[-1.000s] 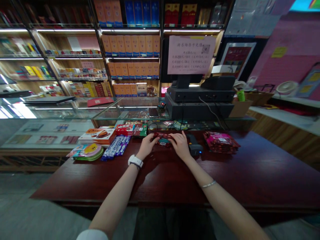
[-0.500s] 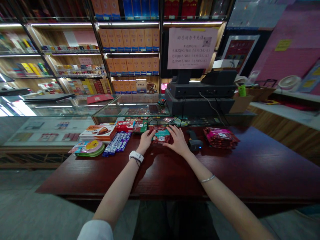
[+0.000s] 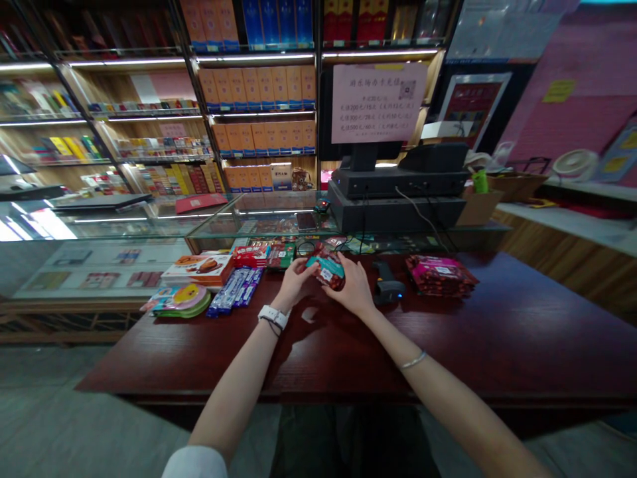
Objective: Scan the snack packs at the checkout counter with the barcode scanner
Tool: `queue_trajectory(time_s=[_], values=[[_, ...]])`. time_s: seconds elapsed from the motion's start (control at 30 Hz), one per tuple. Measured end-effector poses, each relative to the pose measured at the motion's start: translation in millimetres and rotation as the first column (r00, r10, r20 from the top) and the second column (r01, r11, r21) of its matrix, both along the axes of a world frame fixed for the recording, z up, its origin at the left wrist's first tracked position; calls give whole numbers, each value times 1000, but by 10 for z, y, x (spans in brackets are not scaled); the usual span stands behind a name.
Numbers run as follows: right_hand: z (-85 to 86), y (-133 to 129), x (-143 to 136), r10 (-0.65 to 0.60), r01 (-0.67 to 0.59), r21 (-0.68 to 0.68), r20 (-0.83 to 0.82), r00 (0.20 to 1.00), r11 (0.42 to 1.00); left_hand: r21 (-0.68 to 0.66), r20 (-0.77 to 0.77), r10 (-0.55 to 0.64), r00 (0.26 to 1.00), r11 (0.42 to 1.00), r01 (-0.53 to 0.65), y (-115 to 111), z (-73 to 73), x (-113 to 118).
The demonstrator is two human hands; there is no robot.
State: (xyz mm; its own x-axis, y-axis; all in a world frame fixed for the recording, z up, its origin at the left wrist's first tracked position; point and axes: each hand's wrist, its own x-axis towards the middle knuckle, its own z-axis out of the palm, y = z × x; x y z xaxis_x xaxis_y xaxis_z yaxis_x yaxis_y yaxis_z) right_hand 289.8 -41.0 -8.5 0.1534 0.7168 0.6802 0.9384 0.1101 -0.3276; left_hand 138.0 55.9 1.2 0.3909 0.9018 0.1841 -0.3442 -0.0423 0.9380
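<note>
**Packet (image 3: 327, 268) gripped between both hands; edge hold advised**

Room: lit, fully stocked shelving (image 3: 261, 113) spans the upper left and upper centre of the frame; a pink wall (image 3: 562, 129) stands upper right. A glass counter (image 3: 239, 230) crosses mid-frame, bearing a dark till unit (image 3: 398, 208) right of centre.

Surface: polished red-brown table (image 3: 343, 362), filling the lower middle and right of the frame; its gloss throws reflections.

Goods on it: an orange-and-white box (image 3: 198, 271) at centre left, a stack of pink-labelled packets (image 3: 440, 275) at centre right, and a scanner (image 3: 389, 290) just beside the right hand (image 3: 355, 289).

Packet under inspection: frame centre, tilted, teal label facing up. Table contact cannot be confirmed.

Fingers: right thumb and fingers clamped across its right end; left hand (image 3: 293, 285) pinches the left end.

Recommendation: keep pressure light, since the wrapper probably creases easily; hold the ends only, leaving the printed face uncovered.
</note>
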Motion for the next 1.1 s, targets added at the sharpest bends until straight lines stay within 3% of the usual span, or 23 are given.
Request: queue_trajectory(time_s=[0.1, 0.2, 0.5, 0.63, 0.77, 0.87, 0.93, 1.03, 1.1], values=[[-43, 19, 4, -58, 60, 31, -62, 996, 998, -26, 7, -65, 998, 998, 65, -73, 11, 50], [-65, 22, 20, -63, 65, 25, -84, 994, 998, -43, -3, -44, 999, 998, 44, -102, 9, 74], [-111, 43, 14, 167, -179, -106, -112, 980, 978, -160, 7, 104, 995, 982, -102, 48, 28, -59], [-178, 81, 28, 238, -255, -72, -182, 954, 964, -129, 14, 188, 982, 974, -184, 84, 16, -81], [-246, 116, 39, 267, -285, -19, -301, 915, 958, 13, -39, 251, 967, 968, -250, 92, 12, -83], [-272, 120, 24, 226, -238, 17, -379, 897, 971, 121, -108, 200, 974, 975, -187, 46, 43, -92], [-271, 113, 1, 206, -209, 39, -418, 885, 977, 124, -120, 116, 986, 987, -101, -12, 55, -104], [-248, 100, -49, 192, -190, 51, -455, 870, 981, 138, -95, -30, 995, 990, 43, -110, 26, -155], [-229, 104, -95, 191, -189, 51, -463, 865, 981, 208, -122, -63, 991, 974, 87, -146, -17, -223]])
